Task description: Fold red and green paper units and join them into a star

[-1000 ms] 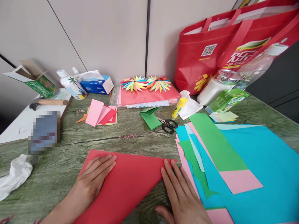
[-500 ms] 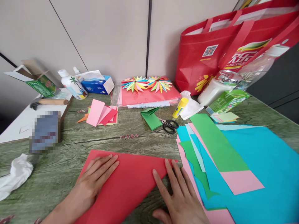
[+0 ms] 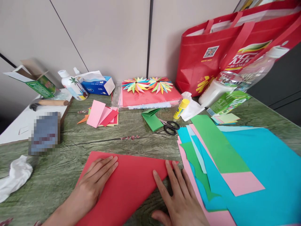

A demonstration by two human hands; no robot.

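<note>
A red paper sheet [image 3: 131, 185], folded into a triangle, lies on the green wood-grain table [image 3: 131, 144] right in front of me. My left hand [image 3: 95, 182] rests flat on its left part, fingers stretched out. My right hand [image 3: 178, 197] lies flat too, fingers spread. Its fingertips press the fold edge near the sheet's right tip. Neither hand holds anything.
A pile of blue, green and pink sheets [image 3: 235, 169] lies at right. Behind are scissors [image 3: 170, 126], a folded green paper [image 3: 152, 121], a glue stick [image 3: 180, 108], pink folded papers [image 3: 101, 115], paper stars on a red paper pack [image 3: 147, 91], a tissue box [image 3: 97, 85] and a red bag [image 3: 225, 47].
My right hand has slid a little left along the red sheet's lower fold edge. The left hand has barely moved.
</note>
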